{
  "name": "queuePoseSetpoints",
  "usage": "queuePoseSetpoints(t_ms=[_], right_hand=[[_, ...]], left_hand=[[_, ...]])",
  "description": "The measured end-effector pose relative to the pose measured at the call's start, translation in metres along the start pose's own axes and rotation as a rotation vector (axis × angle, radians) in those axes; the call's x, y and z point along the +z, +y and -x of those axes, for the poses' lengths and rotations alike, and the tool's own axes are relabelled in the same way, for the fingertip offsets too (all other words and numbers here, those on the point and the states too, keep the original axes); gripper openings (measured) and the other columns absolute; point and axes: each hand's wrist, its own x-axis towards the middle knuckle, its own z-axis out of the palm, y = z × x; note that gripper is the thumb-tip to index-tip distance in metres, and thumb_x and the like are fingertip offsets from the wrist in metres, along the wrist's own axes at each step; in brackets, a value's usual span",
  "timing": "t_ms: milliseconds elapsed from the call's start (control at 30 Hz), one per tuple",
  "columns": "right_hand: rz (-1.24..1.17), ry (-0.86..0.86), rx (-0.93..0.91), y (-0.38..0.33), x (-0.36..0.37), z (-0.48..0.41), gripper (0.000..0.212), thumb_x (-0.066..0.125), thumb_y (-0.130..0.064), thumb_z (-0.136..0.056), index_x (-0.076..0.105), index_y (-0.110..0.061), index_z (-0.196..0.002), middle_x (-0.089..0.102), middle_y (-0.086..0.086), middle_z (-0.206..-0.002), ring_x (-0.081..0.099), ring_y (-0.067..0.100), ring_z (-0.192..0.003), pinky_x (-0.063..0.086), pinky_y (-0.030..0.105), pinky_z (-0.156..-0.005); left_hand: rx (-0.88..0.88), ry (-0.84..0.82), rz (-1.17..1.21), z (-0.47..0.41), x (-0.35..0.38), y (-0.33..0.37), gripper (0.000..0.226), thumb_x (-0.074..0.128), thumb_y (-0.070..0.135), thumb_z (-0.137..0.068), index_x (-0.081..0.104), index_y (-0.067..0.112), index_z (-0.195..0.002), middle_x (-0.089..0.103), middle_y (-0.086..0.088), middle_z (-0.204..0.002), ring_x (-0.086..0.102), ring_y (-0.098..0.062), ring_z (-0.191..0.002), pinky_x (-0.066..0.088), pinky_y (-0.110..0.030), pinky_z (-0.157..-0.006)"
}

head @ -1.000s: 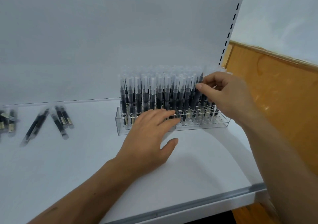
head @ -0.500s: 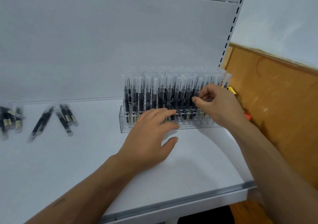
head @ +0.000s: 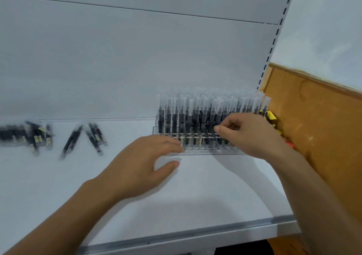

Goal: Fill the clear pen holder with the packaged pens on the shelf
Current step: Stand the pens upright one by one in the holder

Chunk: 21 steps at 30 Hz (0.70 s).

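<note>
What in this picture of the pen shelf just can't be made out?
All in the head view:
- Right end of the clear plastic pen holder: hidden by the right hand.
- Whether that hand pinches a pen: motion blur.
- Yellow-and-orange object behind the holder: mostly covered by that hand.
- Heap of dark packaged pens, far left: blurred, cut by the left edge.
- Label print on the loose pens: too small.

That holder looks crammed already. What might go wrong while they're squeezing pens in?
1. The right hand pinches one of the standing pens in tightly packed rows; forcing it could tilt neighbours.
2. The left hand only rests straight fingers against the clear pen holder, so it might slide.
3. More loose packaged pens lie at left; free slots may run out.
</note>
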Motion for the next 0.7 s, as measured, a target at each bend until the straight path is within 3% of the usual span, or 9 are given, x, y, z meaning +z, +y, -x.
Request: queuePoseSetpoints(t_ms=[167, 300, 400, 533, 700], right_hand=[[-0.081, -0.192, -0.206, -0.073, 0.040, -0.001, 0.018, 0.059, -0.043, -0.092, 0.069, -0.028, -0.090, 0.069, -0.014, -0.083, 0.063, 0.003, -0.075, 0.050, 0.026, -0.072], [-0.133, -0.291, -0.320, -0.126, 0.088, -0.011, 0.014, 0.056, -0.037, -0.093, 0.068, -0.028, -0.091, 0.070, -0.013, -0.093, 0.064, 0.009, -0.084, 0.051, 0.028, -0.082], [-0.066, -0.296, -0.363, -0.157, 0.122, -0.027, 0.019, 0.050, -0.034, -0.095, 0.067, -0.027, -0.097, 0.069, -0.011, -0.101, 0.059, 0.014, -0.096, 0.046, 0.028, -0.081], [-0.037, -0.201, -0.314, -0.180, 0.159, -0.053, 0.022, 0.046, -0.027, -0.095, 0.067, -0.021, -0.098, 0.068, -0.002, -0.100, 0.060, 0.023, -0.096, 0.049, 0.033, -0.080], [-0.041, -0.164, -0.181, -0.187, 0.179, -0.078, 0.020, 0.051, -0.027, -0.095, 0.068, -0.017, -0.095, 0.068, 0.001, -0.097, 0.058, 0.023, -0.086, 0.046, 0.031, -0.071]], left_hand=[[-0.346, 0.046, -0.044, 0.041, -0.037, -0.051, 0.031, 0.051, 0.054, -0.089, 0.062, 0.041, -0.116, 0.057, 0.030, -0.115, 0.053, 0.005, -0.106, 0.035, -0.008, -0.083], [-0.676, 0.121, -0.160, 0.066, -0.057, -0.097, 0.024, 0.056, 0.044, -0.091, 0.065, 0.039, -0.112, 0.063, 0.016, -0.121, 0.058, -0.011, -0.108, 0.042, -0.026, -0.084], [-0.879, 0.164, -0.162, 0.075, -0.065, -0.118, 0.023, 0.056, 0.042, -0.092, 0.066, 0.033, -0.111, 0.065, 0.010, -0.117, 0.059, -0.014, -0.106, 0.040, -0.028, -0.082], [-0.924, 0.152, -0.164, 0.068, -0.064, -0.129, 0.022, 0.058, 0.039, -0.087, 0.067, 0.030, -0.105, 0.067, 0.007, -0.105, 0.062, -0.017, -0.093, 0.045, -0.028, -0.078], [-0.999, -0.019, -0.213, 0.045, -0.073, -0.146, 0.033, 0.058, 0.039, -0.089, 0.062, 0.023, -0.117, 0.067, 0.003, -0.108, 0.060, -0.020, -0.101, 0.046, -0.030, -0.081]])
